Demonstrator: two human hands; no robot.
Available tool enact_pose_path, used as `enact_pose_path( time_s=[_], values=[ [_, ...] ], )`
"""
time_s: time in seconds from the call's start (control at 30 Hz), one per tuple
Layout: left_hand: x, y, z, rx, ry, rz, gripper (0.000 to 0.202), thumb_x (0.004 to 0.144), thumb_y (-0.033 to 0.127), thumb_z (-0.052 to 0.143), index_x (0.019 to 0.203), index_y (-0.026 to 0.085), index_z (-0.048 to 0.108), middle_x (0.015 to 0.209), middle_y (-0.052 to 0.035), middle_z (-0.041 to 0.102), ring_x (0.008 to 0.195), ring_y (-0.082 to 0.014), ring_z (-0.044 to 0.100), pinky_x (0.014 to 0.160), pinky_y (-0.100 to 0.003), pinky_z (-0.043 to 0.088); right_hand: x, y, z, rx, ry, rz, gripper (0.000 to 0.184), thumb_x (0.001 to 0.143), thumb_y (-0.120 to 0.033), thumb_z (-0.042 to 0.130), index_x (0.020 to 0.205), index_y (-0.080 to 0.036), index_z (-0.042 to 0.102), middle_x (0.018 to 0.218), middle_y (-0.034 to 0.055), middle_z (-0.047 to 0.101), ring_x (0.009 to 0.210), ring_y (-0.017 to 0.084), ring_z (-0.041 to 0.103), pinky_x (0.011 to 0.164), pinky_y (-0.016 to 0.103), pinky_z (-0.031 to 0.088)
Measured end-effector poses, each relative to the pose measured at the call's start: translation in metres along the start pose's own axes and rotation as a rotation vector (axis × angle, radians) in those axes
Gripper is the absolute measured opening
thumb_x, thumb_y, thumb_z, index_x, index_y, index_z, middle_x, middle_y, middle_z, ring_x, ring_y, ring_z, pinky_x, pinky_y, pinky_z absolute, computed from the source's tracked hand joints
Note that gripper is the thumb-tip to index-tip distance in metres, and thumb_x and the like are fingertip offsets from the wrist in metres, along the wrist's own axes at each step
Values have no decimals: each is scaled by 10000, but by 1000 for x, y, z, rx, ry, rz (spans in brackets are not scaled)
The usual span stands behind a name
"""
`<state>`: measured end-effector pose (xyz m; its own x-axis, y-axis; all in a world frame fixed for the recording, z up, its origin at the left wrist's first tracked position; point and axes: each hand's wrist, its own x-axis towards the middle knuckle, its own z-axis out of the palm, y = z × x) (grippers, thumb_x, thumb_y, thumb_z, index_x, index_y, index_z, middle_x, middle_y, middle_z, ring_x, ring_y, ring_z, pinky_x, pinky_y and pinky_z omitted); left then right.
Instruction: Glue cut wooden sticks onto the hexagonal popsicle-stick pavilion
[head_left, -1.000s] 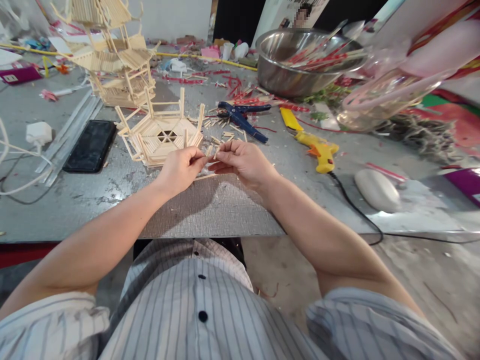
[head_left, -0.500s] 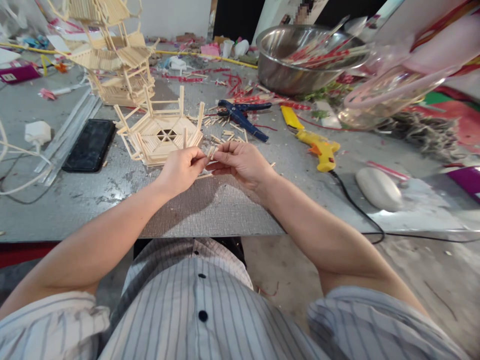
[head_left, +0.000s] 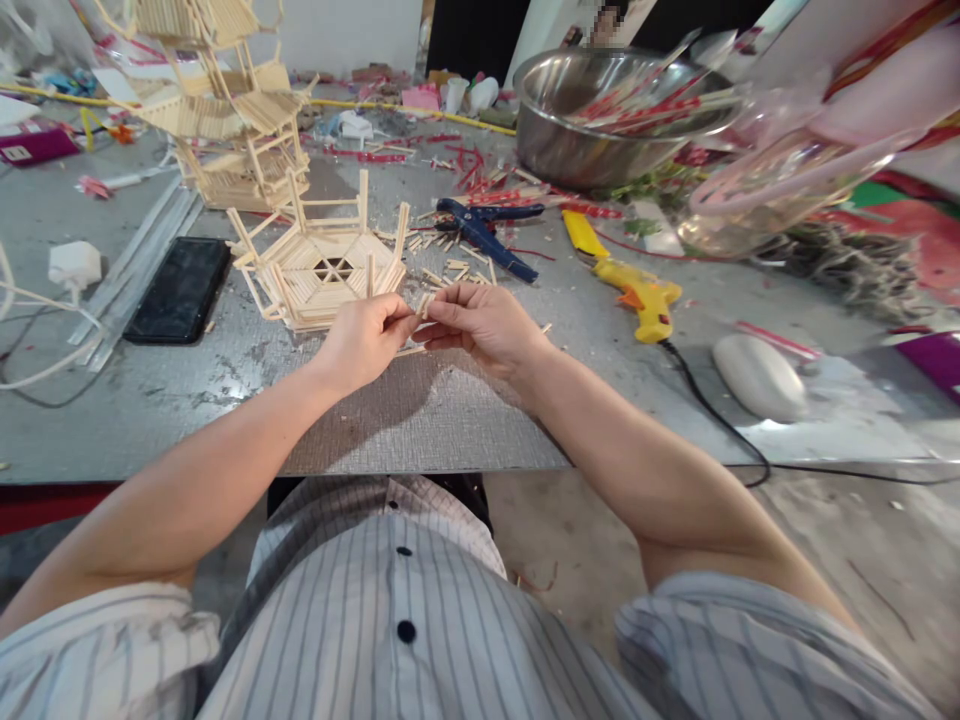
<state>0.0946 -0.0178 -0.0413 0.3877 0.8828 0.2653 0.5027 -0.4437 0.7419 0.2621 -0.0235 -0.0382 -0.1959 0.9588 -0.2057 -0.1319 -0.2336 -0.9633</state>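
My left hand (head_left: pixel 365 340) and my right hand (head_left: pixel 484 322) meet above the grey table (head_left: pixel 420 420), fingertips pinched together on a few short wooden sticks (head_left: pixel 423 305). Just beyond the left hand sits a hexagonal stick frame (head_left: pixel 322 265) with upright posts. More cut sticks (head_left: pixel 454 270) lie scattered behind my hands. A tall stick tower (head_left: pixel 217 100) stands at the far left.
Blue cutters (head_left: pixel 484 232) and a yellow glue gun (head_left: pixel 626 285) with a black cord lie right of the sticks. A black phone (head_left: pixel 180 290), a white charger (head_left: pixel 73 265), a steel bowl (head_left: pixel 600 115), a clear jar (head_left: pixel 772 180) and a white oval stone (head_left: pixel 757 377) are around.
The sticks between my fingertips have shifted slightly; both hands stay in the same place, pinched together.
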Motion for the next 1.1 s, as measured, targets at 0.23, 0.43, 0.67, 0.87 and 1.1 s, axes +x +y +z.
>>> enact_pose_path(
  time_s=[0.23, 0.43, 0.67, 0.87, 1.1],
  values=[
    [0, 0, 0, 23, 6, 14, 213, 845, 209, 566, 640, 163, 530, 505, 55, 441, 499, -79, 380, 506, -224, 297, 1, 0, -1, -9, -13, -15, 289, 692, -320, 815, 702, -173, 568, 667, -15, 683, 624, 111, 690, 581, 211, 545],
    [0, -1, 0, 31, 3, 14, 229, 848, 199, 573, 628, 160, 523, 503, 56, 449, 491, -74, 378, 500, -220, 294, 0, 0, 0, 2, 1, -2, 288, 683, -310, 822, 695, -171, 570, 646, -20, 675, 607, 106, 678, 569, 207, 533],
    [1, -1, -1, 34, -22, 7, 260, 854, 201, 565, 606, 167, 493, 490, 60, 419, 473, -72, 352, 480, -219, 277, 0, 0, 0, -14, -2, -13, 341, 643, -370, 843, 683, -179, 564, 621, -29, 653, 605, 110, 673, 576, 211, 527],
    [0, 0, -2, 17, -40, 8, 249, 857, 209, 553, 620, 170, 486, 499, 55, 445, 482, -76, 384, 495, -219, 295, 2, 3, -2, -41, -20, -38, 348, 662, -405, 826, 705, -184, 561, 626, -35, 634, 601, 112, 668, 591, 233, 533],
    [0, -1, -1, -31, -43, 24, 246, 861, 195, 555, 622, 168, 504, 504, 55, 450, 486, -77, 396, 501, -224, 300, 2, 4, -2, -35, -19, -47, 374, 640, -419, 833, 696, -189, 544, 603, -43, 625, 576, 106, 661, 561, 216, 529]
  ],
)
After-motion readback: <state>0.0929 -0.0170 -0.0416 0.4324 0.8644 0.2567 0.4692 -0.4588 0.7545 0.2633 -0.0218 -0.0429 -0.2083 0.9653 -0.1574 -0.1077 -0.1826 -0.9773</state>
